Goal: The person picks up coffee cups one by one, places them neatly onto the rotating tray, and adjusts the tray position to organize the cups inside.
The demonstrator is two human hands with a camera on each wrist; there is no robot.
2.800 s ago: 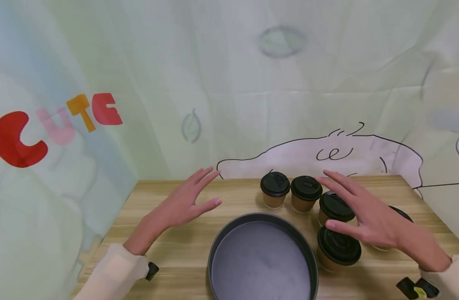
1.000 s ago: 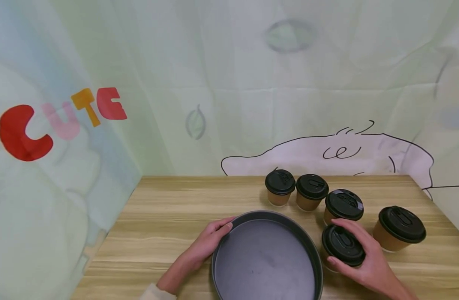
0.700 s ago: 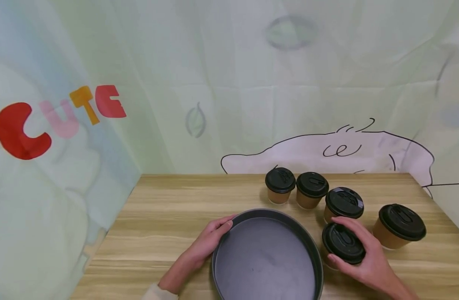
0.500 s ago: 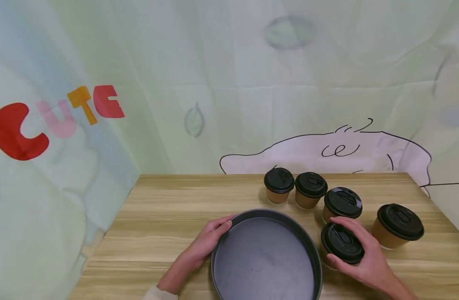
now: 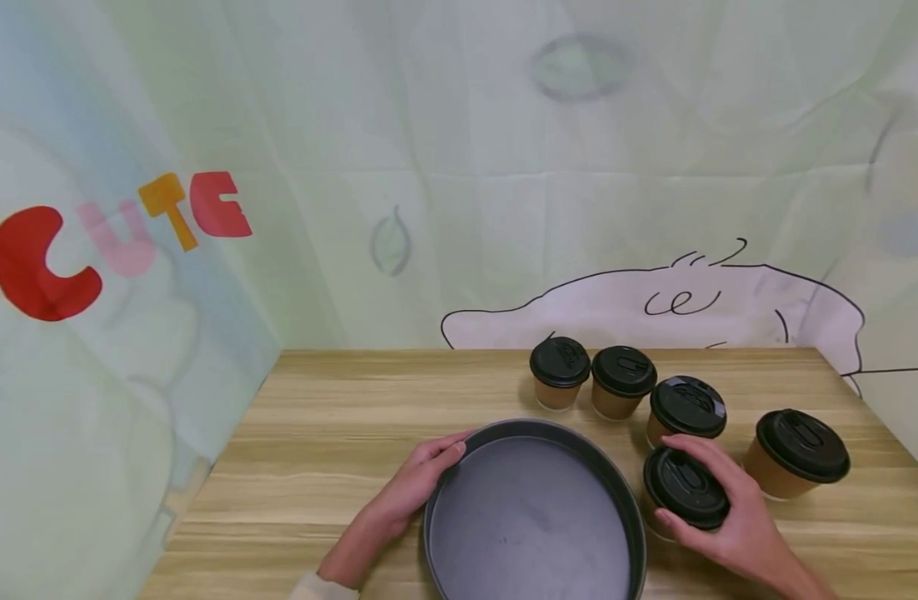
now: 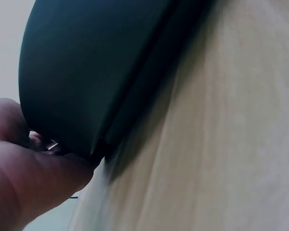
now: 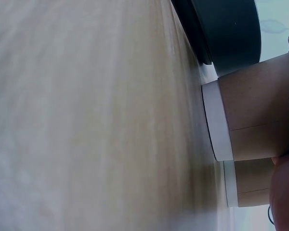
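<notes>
A round dark grey baking pan (image 5: 530,517) lies at the front middle of the table, its near edge cut off in the head view. My left hand (image 5: 414,487) holds its left rim, thumb on top. In the left wrist view the thumb (image 6: 43,175) is against the pan's dark wall (image 6: 86,67). Just right of the pan, my right hand (image 5: 732,521) grips a brown paper cup with a black lid (image 5: 684,487), thumb and fingers around its sides. The right wrist view shows this cup's brown side (image 7: 260,106) and pale base on the table.
Behind the gripped cup, three more lidded paper cups (image 5: 560,371) (image 5: 622,379) (image 5: 687,408) curve along the back, and another cup (image 5: 796,454) stands to the right. A printed curtain (image 5: 466,167) hangs behind the wooden table (image 5: 316,450).
Earlier both hands were raised with fingers spread above the table. They came down, the left onto the pan's rim and the right around the cup. Over the last second, both have stayed still.
</notes>
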